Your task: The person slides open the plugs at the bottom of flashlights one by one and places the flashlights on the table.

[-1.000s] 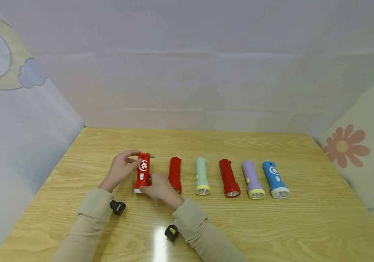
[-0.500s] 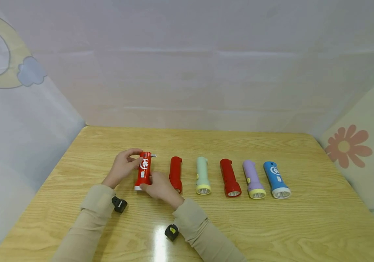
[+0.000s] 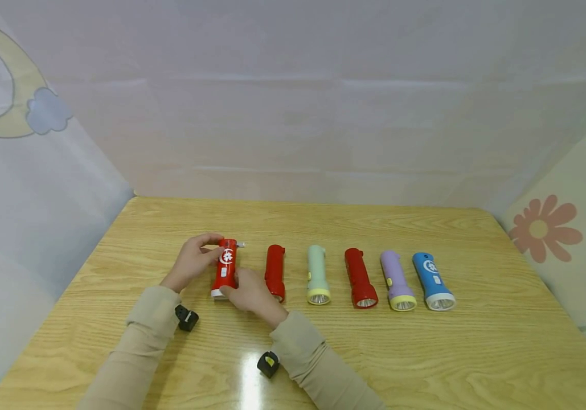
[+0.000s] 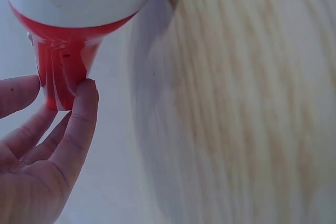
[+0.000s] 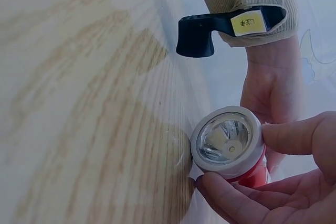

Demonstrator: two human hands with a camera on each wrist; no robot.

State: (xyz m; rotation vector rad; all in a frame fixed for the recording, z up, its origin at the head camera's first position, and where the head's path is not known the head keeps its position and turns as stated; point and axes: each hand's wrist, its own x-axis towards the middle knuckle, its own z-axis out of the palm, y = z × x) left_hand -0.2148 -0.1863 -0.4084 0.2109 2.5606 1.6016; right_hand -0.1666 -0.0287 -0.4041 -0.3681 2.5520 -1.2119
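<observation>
In the head view, both hands hold a red flashlight (image 3: 226, 263) with a white rim, a white switch and a white crescent-and-flower print. My left hand (image 3: 190, 263) pinches its tail end, where a small metal prong (image 3: 241, 244) juts out to the right. Down at the lamp end, my right hand (image 3: 251, 293) grips it between thumb and fingers. The left wrist view has thumb and fingertips around the narrow red body (image 4: 65, 66). From the right wrist, the clear lens (image 5: 226, 139) faces the camera, with thumb and fingers on the white rim.
To the right lies a row of flashlights: red (image 3: 274, 270), mint green (image 3: 316, 270), another red (image 3: 358, 279), purple (image 3: 396, 279) and blue (image 3: 433, 279). They lie on a wooden table (image 3: 426, 364). Fabric walls (image 3: 298, 114) enclose its back and sides.
The held flashlight and my left hand have shifted very slightly to the right. Both hands keep the same hold, and the row of flashlights stays in place.
</observation>
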